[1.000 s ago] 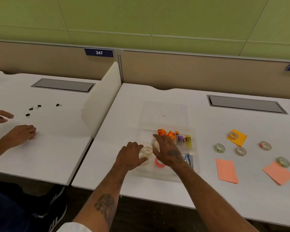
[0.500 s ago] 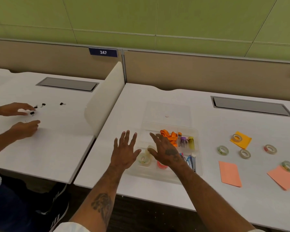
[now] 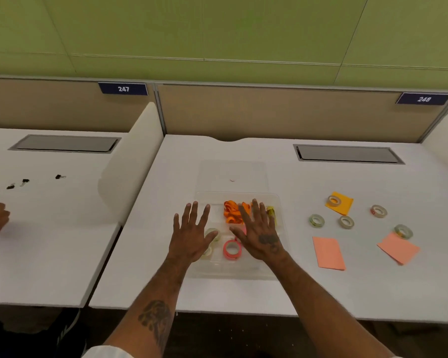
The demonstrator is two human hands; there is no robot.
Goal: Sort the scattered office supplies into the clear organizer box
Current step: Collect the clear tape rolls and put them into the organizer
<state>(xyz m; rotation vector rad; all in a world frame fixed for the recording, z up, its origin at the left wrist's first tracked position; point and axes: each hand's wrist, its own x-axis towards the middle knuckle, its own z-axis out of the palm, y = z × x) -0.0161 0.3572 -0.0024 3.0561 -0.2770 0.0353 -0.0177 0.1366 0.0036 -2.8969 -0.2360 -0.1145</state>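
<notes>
Hands hover flat over a clear organizer box [image 3: 233, 276] at the near middle of the white worktop [image 3: 321, 293]. Your left hand [image 3: 192, 236] and right hand [image 3: 260, 235] each have an open grip, fingers splayed, holding nothing. A pink tape roll [image 3: 232, 250] lies in the box between them. Five loose tape rolls [image 3: 316, 220] lie to the right, well apart from the box. They look light, rigid and smooth, so pinch one across its rim. The salmon paper notes [image 3: 328, 252] look thin and floppy, so lift one by an edge.
</notes>
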